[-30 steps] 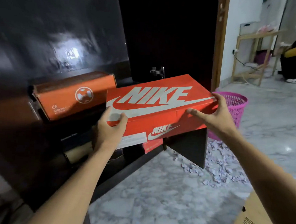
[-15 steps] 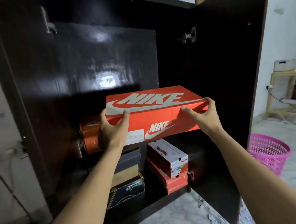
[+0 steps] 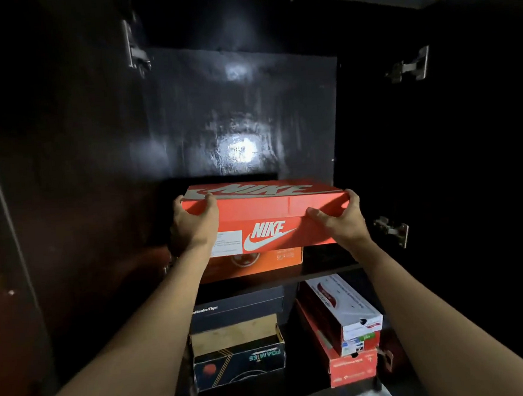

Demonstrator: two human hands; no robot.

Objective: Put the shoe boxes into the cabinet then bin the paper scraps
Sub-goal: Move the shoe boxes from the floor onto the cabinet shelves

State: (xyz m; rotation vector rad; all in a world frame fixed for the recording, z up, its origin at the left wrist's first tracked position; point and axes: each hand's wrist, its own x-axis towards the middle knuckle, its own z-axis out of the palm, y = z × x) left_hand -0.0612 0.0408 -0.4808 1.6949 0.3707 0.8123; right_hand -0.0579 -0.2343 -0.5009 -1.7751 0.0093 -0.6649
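Since half a second ago, we have lifted the red cardboard Nike shoe box (image 3: 267, 215) up and pushed it deeper into the tall dark wooden cabinet (image 3: 98, 146). It now looks to rest flat on top of the orange cardboard shoe box (image 3: 267, 260), at the front edge of the upper shelf (image 3: 329, 270).

Our left hand (image 3: 194, 226) grips the left end of the red box. Our right hand (image 3: 342, 220) grips the right end. We have not let go yet.

More stacked shoe boxes (image 3: 238, 337) sit on the cabinet's bottom, under the shelf.

We think this box is almost put away. We cannot see any paper scraps or the bin from here, so that job still looks left to do.
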